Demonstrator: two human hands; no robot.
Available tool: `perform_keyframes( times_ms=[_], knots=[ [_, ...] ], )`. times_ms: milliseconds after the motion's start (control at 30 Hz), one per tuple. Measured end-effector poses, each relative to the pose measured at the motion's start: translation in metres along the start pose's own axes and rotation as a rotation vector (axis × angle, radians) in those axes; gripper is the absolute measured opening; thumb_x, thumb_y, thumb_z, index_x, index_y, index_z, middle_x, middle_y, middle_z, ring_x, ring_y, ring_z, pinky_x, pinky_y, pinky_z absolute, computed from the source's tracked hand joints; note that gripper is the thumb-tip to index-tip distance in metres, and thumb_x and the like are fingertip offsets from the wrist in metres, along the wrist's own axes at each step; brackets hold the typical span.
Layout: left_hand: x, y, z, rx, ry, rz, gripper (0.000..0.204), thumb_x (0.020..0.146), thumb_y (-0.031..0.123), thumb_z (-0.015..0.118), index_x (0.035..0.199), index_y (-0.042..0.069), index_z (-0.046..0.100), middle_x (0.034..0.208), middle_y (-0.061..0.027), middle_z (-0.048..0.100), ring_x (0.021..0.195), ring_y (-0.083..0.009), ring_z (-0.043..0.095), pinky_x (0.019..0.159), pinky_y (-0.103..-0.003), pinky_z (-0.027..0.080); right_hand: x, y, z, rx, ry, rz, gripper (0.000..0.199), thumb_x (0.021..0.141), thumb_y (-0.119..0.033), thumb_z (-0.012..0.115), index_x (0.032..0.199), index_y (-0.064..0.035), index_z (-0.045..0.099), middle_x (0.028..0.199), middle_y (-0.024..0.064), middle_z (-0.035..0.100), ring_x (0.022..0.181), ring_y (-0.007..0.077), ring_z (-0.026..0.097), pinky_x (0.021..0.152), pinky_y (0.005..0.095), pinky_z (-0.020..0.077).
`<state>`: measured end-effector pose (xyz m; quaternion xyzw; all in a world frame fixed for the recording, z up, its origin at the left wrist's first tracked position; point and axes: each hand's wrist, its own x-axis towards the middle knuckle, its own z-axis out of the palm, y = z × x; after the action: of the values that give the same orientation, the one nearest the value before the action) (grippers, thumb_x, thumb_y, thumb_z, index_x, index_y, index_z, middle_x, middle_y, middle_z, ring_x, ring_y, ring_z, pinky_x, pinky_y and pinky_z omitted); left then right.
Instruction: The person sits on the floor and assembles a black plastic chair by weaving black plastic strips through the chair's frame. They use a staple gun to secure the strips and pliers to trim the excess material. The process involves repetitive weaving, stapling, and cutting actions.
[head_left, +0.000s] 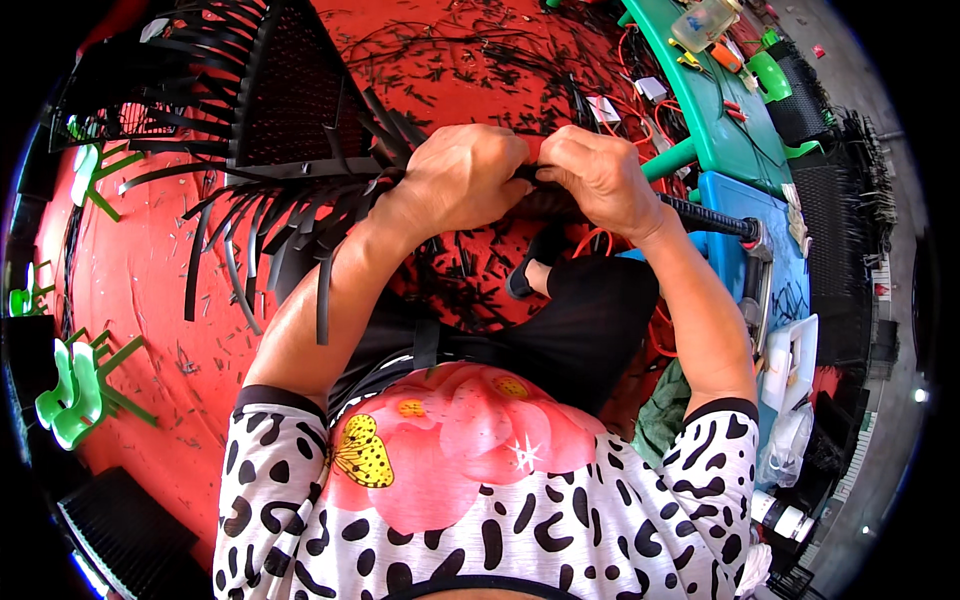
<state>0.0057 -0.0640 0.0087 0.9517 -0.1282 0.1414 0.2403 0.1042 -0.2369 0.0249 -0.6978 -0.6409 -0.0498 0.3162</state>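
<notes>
A black woven panel [295,95] with loose black strips [260,240] hanging from its edge lies on the red floor ahead of me. My left hand [462,180] is closed around a black wrapped bar at the panel's near corner. My right hand [598,175] grips the same bar [705,215] right beside it, fingers pinching a strip where the two hands meet. The bar runs on to the right, past my right wrist. The part under my hands is hidden.
Cut black strip scraps [470,60] litter the red floor [130,290]. A green table [720,130] with tools stands at upper right, a blue stool [735,195] below it. Green plastic chairs [75,390] lie at left. Orange cords [640,110] trail near the table.
</notes>
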Motion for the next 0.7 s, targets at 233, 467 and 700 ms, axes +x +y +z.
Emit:
perform_keyframes(
  times_ms=[233,467,700],
  knots=[
    [-0.001,-0.004,0.006,-0.01,0.1,0.06,0.022,0.073,0.021,0.071,0.083,0.004,0.061,0.078,-0.0113,0.06,0.076,-0.032,0.061,0.064,-0.041,0.049,0.01,0.016,-0.005,0.282,-0.135,0.255,0.01,0.075,-0.005,0.067,0.082,-0.0011,0.061,0.071,0.0095,0.06,0.068,0.0189,0.06,0.063,0.0299,0.0467],
    [0.0,-0.001,0.004,-0.045,0.131,0.024,0.023,0.07,0.019,0.073,0.084,0.004,0.062,0.075,-0.0105,0.059,0.07,-0.0319,0.061,0.06,-0.04,0.049,0.019,0.034,-0.006,0.616,-0.311,0.521,0.008,0.08,-0.006,0.065,0.079,0.0007,0.061,0.065,-0.0031,0.055,0.066,0.004,0.047,0.063,0.0235,0.0418],
    [-0.006,0.0,0.011,-0.052,0.29,0.124,0.027,0.065,0.015,0.074,0.088,0.008,0.062,0.074,-0.008,0.058,0.066,-0.0287,0.06,0.057,-0.039,0.049,0.026,0.042,-0.004,0.573,-0.415,0.431,0.01,0.081,-0.011,0.061,0.077,-0.0014,0.06,0.067,-0.0017,0.056,0.067,0.0068,0.049,0.062,0.0252,0.0417]
  ],
)
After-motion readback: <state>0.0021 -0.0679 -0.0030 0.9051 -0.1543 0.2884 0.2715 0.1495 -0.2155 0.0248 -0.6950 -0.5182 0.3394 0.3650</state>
